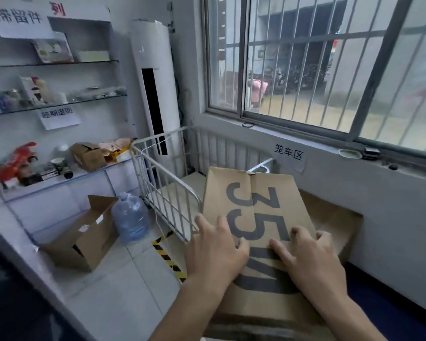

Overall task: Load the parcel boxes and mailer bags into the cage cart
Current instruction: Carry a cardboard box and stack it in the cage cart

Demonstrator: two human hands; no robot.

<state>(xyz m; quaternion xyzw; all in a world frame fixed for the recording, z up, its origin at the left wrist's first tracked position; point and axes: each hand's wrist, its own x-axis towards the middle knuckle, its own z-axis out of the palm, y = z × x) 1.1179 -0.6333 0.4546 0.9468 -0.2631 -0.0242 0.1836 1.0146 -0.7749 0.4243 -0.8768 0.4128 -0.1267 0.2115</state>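
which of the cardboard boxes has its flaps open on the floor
The plain box beside the water jug, its flap standing up; the printed box under the left hand and right hand is closed.

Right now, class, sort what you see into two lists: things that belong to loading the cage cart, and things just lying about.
Belongs to the job:
printed box, with the left hand and right hand on it
brown box to its right
cage cart

Just lying about:
water bottle
air conditioner
shelf clutter
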